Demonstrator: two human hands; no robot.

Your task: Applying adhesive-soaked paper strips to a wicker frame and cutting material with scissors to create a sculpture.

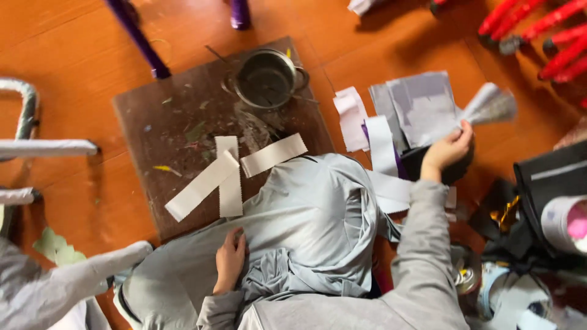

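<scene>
Presently the right hand [449, 150] reaches out to the right and pinches the edge of a grey sheet [428, 107] lying on a loose pile of pale paper pieces [354, 119] on the orange floor [73, 55]; fingers closed on the sheet, thumb on top. Left hand [230, 260] rests flat and open on the grey garment [306, 220] over the lap, gripping nothing.

Just ahead of the knees: a dark brown board [165, 116] on the floor. On it lie white paper strips [229, 174] with zigzag edges, three of them crossed and overlapping, touching one another. At the board's far edge stands a small metal pot [266, 79], inside dark; contents not discernible.

Judgement: step in hand is picking up a fresh sheet from the pile, with strips already laid out on the board. Next move would call for lifting the one sheet clear without dragging its neighbours.

Periphery: red rods [538, 27] top right, purple legs [137, 36] top left, white-wrapped frame [36, 146] at left, dark bag [550, 177] and a roll [565, 223] at right.
</scene>
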